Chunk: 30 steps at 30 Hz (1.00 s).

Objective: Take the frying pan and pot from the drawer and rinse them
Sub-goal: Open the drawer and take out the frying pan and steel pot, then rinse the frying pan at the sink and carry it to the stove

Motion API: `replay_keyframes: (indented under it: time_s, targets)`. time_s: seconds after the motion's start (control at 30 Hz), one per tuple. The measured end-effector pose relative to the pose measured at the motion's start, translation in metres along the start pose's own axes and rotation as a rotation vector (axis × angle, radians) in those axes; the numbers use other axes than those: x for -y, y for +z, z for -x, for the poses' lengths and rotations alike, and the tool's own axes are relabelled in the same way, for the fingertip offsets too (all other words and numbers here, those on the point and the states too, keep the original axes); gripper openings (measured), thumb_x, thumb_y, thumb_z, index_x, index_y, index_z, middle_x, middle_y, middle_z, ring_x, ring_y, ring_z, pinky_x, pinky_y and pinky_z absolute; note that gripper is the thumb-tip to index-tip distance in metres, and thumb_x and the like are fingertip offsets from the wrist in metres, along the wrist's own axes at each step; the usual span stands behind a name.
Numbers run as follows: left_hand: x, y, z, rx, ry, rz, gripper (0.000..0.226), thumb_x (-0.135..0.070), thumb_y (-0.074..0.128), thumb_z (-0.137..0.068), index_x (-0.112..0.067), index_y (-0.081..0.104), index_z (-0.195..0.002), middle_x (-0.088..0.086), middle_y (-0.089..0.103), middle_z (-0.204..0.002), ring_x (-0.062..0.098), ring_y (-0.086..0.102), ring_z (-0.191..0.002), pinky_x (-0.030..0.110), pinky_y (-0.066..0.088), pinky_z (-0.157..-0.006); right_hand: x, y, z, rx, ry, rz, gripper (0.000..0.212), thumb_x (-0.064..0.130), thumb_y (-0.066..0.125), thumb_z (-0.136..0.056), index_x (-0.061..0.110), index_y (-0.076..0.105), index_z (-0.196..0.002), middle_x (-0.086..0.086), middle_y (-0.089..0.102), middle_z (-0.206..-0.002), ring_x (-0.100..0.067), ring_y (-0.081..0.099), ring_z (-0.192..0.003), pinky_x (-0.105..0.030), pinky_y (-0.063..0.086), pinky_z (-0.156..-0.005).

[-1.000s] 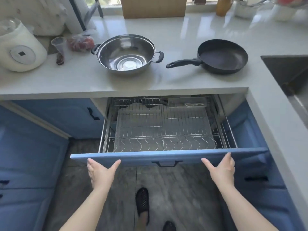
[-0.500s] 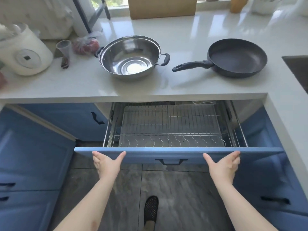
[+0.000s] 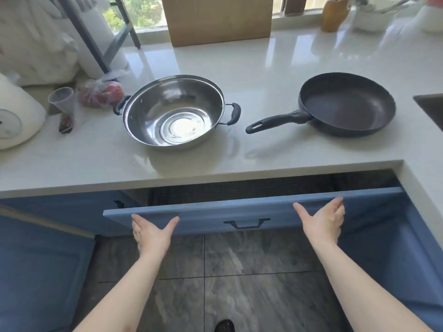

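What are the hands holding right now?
Nothing is gripped. The left hand and right hand press flat and open against the blue drawer front, either side of its handle.

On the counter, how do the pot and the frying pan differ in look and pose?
The pot is shiny bare steel; the frying pan is dark and matte. The pot is deep with two short black side handles; the frying pan is shallow with one long handle pointing left, toward the pot. The pot stands left, the frying pan right, nearer the sink. Both sit upright, empty and apart on the white counter.
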State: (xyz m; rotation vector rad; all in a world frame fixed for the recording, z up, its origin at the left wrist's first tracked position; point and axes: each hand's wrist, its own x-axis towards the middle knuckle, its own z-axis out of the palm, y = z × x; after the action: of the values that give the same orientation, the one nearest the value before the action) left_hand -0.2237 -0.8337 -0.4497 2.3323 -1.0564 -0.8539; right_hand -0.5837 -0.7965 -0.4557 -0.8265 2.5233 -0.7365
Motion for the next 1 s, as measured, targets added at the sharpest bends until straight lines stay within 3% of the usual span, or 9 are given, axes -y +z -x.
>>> replay_keyframes:
  time_s: [0.1, 0.2, 0.4, 0.53, 0.63, 0.73, 0.87, 1.0]
  targets:
    - [-0.013, 0.004, -0.020, 0.029, 0.073, 0.012, 0.120, -0.050, 0.075, -0.079, -0.005, -0.006, -0.155, 0.012, 0.003, -0.164, 0.028, 0.004, -0.151, 0.045, 0.012, -0.122, 0.017, 0.010, -0.023, -0.001, -0.012, -0.008, 0.115, 0.055, 0.071, -0.079, 0.001, 0.002, -0.153, -0.020, 0.015, -0.158, -0.037, 0.020, -0.144, -0.056, 0.031, -0.110]
    - [-0.028, 0.011, -0.036, 0.081, 0.131, 0.023, 0.109, -0.047, 0.072, -0.082, -0.002, 0.005, -0.155, 0.015, 0.015, -0.161, 0.030, 0.015, -0.149, 0.045, 0.020, -0.119, 0.034, 0.017, -0.043, 0.007, -0.019, -0.022, 0.113, 0.053, 0.071, -0.080, -0.001, 0.004, -0.153, -0.022, 0.018, -0.157, -0.039, 0.022, -0.142, -0.055, 0.029, -0.110]
    - [-0.043, 0.019, -0.052, 0.137, 0.107, 0.051, 0.093, -0.043, 0.068, -0.087, 0.001, 0.016, -0.151, 0.019, 0.031, -0.150, 0.035, 0.032, -0.139, 0.048, 0.032, -0.114, 0.049, 0.028, -0.056, 0.006, 0.005, -0.051, 0.107, 0.041, 0.075, -0.082, -0.008, 0.008, -0.151, -0.024, 0.018, -0.154, -0.042, 0.025, -0.139, -0.052, 0.029, -0.111]
    - [-0.046, 0.011, -0.049, 0.169, 0.098, 0.011, 0.096, -0.043, 0.068, -0.088, 0.000, 0.011, -0.153, 0.018, 0.025, -0.155, 0.034, 0.029, -0.142, 0.048, 0.031, -0.115, 0.045, 0.018, -0.055, 0.051, -0.018, -0.018, 0.110, 0.050, 0.074, -0.079, -0.006, 0.014, -0.150, -0.023, 0.021, -0.155, -0.039, 0.025, -0.141, -0.051, 0.030, -0.112]
    - [-0.057, 0.004, -0.031, 0.197, 0.139, -0.051, 0.086, -0.038, 0.066, -0.090, 0.001, 0.019, -0.151, 0.020, 0.033, -0.151, 0.035, 0.034, -0.139, 0.046, 0.036, -0.110, 0.037, -0.002, -0.050, 0.093, -0.039, 0.048, 0.108, 0.057, 0.071, -0.078, -0.002, 0.017, -0.151, -0.021, 0.022, -0.156, -0.038, 0.025, -0.142, -0.051, 0.029, -0.113]
    - [-0.075, 0.006, 0.004, 0.288, 0.251, -0.117, 0.081, -0.035, 0.065, -0.091, 0.000, 0.022, -0.150, 0.018, 0.034, -0.151, 0.032, 0.032, -0.140, 0.040, 0.032, -0.110, 0.031, -0.032, -0.040, 0.111, -0.040, 0.047, 0.106, 0.057, 0.066, -0.082, 0.005, 0.009, -0.154, -0.015, 0.015, -0.160, -0.034, 0.017, -0.145, -0.049, 0.023, -0.114]
    - [-0.110, 0.026, 0.062, 0.464, 0.455, -0.164, 0.087, -0.042, 0.059, -0.094, -0.008, 0.007, -0.156, 0.008, 0.016, -0.162, 0.022, 0.016, -0.149, 0.035, 0.019, -0.119, 0.026, -0.080, -0.038, 0.070, -0.058, 0.012, 0.105, 0.056, 0.065, -0.083, 0.011, 0.004, -0.156, -0.012, 0.012, -0.161, -0.032, 0.013, -0.147, -0.049, 0.022, -0.116]
    - [-0.167, 0.056, 0.118, 0.588, 0.725, -0.171, 0.087, -0.046, 0.054, -0.096, -0.019, -0.002, -0.157, -0.006, 0.006, -0.163, 0.011, 0.006, -0.150, 0.029, 0.014, -0.119, 0.024, -0.132, -0.054, 0.000, -0.143, -0.006, 0.102, 0.053, 0.065, -0.084, 0.012, 0.005, -0.156, -0.009, 0.011, -0.162, -0.028, 0.011, -0.148, -0.045, 0.021, -0.117]
